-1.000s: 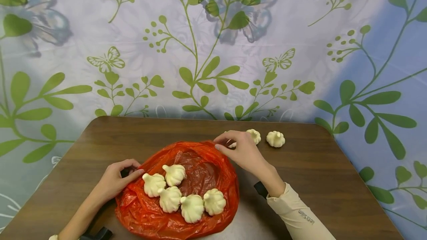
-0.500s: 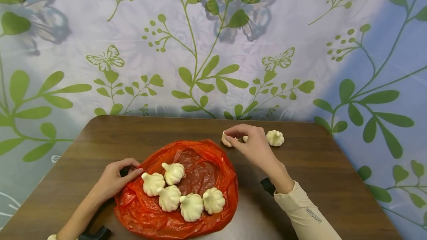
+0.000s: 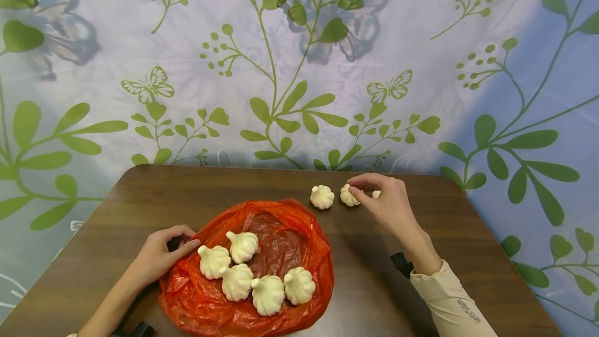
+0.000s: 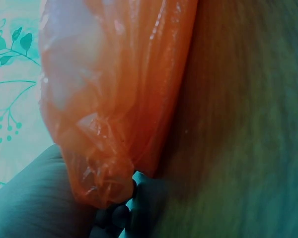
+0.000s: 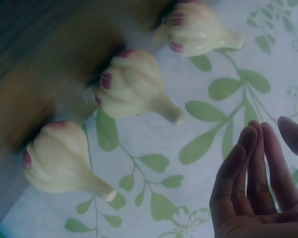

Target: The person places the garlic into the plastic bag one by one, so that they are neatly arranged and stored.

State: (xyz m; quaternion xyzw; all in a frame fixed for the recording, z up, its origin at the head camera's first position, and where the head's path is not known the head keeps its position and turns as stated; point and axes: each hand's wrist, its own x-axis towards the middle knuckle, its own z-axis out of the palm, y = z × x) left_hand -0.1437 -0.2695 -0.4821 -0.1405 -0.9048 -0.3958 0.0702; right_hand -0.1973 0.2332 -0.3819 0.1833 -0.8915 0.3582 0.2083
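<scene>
Right hand [image 3: 388,203], fingers loose, reaches the middle garlic [image 3: 349,195]; pinch it squarely while left hand [image 3: 161,254] grips the bag [image 3: 281,243] rim

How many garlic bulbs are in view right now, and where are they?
8. Five lie on the orange bag. Three sit on the table by the right hand, and one mostly hidden behind it.
</scene>
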